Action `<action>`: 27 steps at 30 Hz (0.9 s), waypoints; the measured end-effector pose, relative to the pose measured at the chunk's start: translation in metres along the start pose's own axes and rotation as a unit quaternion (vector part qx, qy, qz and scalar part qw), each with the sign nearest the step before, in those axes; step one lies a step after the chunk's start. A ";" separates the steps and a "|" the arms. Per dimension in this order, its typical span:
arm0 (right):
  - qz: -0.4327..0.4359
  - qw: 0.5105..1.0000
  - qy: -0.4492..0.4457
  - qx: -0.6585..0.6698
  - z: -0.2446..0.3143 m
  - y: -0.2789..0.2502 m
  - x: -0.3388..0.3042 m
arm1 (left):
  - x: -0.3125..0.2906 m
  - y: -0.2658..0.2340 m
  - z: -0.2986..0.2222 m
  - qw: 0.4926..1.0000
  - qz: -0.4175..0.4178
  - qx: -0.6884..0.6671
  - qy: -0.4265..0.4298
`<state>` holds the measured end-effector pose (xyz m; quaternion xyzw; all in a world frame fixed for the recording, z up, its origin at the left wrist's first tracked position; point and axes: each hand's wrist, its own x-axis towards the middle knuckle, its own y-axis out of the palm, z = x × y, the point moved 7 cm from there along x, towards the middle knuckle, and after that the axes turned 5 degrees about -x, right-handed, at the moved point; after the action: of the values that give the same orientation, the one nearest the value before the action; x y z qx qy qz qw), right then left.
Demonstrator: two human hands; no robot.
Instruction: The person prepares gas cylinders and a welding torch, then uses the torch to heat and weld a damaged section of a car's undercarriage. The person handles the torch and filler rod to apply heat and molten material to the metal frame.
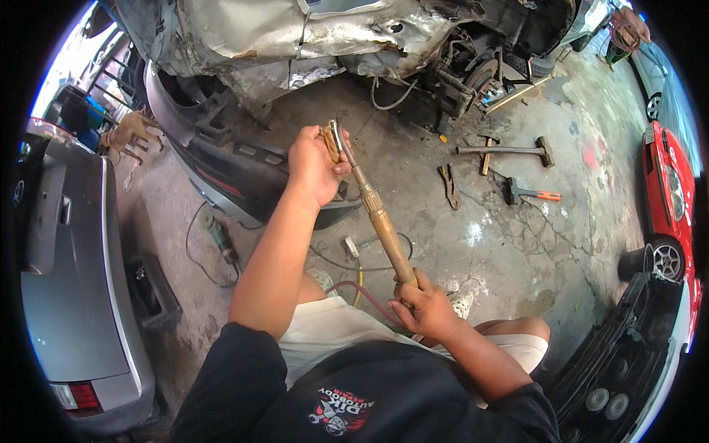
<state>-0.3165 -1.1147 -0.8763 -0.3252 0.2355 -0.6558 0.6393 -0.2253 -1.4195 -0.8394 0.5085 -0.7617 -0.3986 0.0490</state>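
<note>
Head view, torch: a brass-coloured gas torch slanted across the middle, in front of the person's body, its thin neck up by the left hand and its butt down at the right.
Left hand: the left hand was raised near the torch's tip, fingers curled around a small gold-and-silver piece whose exact kind could not be told; it stood right at the torch's neck, though whether the two touched was unclear.
Right hand: the right hand was closed around the torch's rear end.
Hose: a dull red hose curved leftward from near the right hand, above the pale shorts.
Hand tools: on the cracked concrete floor to the right lay a long-handled sledgehammer crossing a small hammer, a pair of pliers and an orange-handled hammer.
Power tool: a green angle grinder lay left of the left forearm.
Bodywork: a stripped car body filled the top, a dark bumper below it.
Surroundings: a silver vehicle and a brown dog stood at left, a red car at right.
</note>
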 end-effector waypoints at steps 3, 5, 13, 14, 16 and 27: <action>-0.005 1.000 0.002 0.012 0.000 -0.003 0.001 | -0.005 -0.001 0.000 1.000 -0.012 0.019 -0.004; -0.003 1.000 -0.013 0.013 0.001 -0.003 0.000 | -0.013 0.007 -0.002 0.999 -0.017 0.031 -0.023; 0.009 1.000 -0.007 0.020 0.004 0.000 0.001 | -0.008 -0.008 -0.007 0.999 -0.030 0.015 0.010; -0.002 1.000 -0.007 0.026 0.004 -0.002 0.001 | -0.009 -0.011 -0.006 0.999 -0.036 0.022 0.010; -0.025 0.999 -0.008 0.039 0.004 -0.007 0.003 | -0.015 -0.007 -0.005 0.999 -0.035 0.023 -0.006; 0.010 0.999 -0.029 0.026 0.009 0.005 0.003 | -0.014 -0.014 -0.012 0.999 -0.047 0.003 -0.004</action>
<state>-0.3065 -1.1172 -0.8740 -0.3251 0.2032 -0.6453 0.6607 -0.2022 -1.4176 -0.8360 0.5424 -0.7382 -0.4003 0.0260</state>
